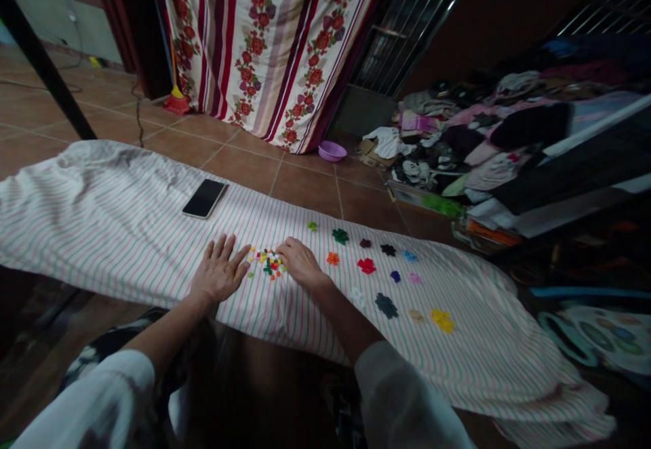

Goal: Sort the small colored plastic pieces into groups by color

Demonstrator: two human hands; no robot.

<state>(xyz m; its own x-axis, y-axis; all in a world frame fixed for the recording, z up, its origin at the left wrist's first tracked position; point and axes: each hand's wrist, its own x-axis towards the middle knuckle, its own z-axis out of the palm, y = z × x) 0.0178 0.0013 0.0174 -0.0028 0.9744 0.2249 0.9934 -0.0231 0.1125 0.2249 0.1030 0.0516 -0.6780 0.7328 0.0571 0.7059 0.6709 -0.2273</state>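
A pile of small mixed-colour pieces lies on the striped cloth between my hands. My left hand rests flat on the cloth just left of the pile, fingers spread. At the pile's right edge, my right hand has its fingers curled together and touching the pieces; whatever is between the fingertips is hidden. To the right, pieces are grouped by colour, among them a dark green group, a red group, an orange group, a dark grey group and a yellow group.
A smartphone lies on the cloth beyond my left hand. On the tiled floor stand a purple basin and a red broom by a floral curtain. Heaped clothes fill the right side.
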